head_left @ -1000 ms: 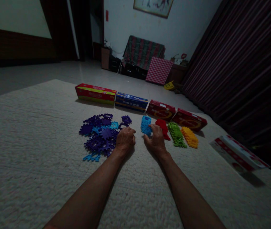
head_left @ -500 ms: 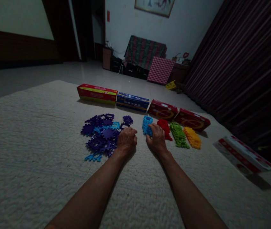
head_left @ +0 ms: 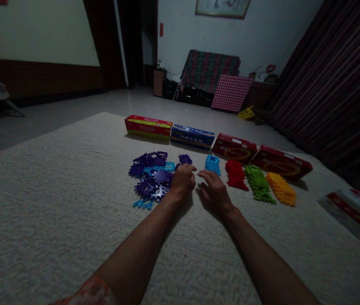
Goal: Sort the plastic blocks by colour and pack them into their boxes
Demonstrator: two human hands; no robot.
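My left hand rests at the right edge of a pile of purple interlocking plastic pieces, its fingers curled; anything inside them is hidden. Light blue pieces lie among and below the purple ones. Close by on the right, my right hand points its fingers toward the left hand, thumb apart, with nothing visible in it. Just beyond its fingers sits a stack of light blue pieces. Farther right lie a red stack, a green stack and a yellow stack.
Behind the pieces stands a row of cartons: a red and yellow-green box, a blue box and two dark red boxes. A white and red box lies at the right. Everything rests on a pale quilted mat.
My right hand has left the light blue stack and moved back beside my left hand. The view has turned left, so the scene sits farther right.
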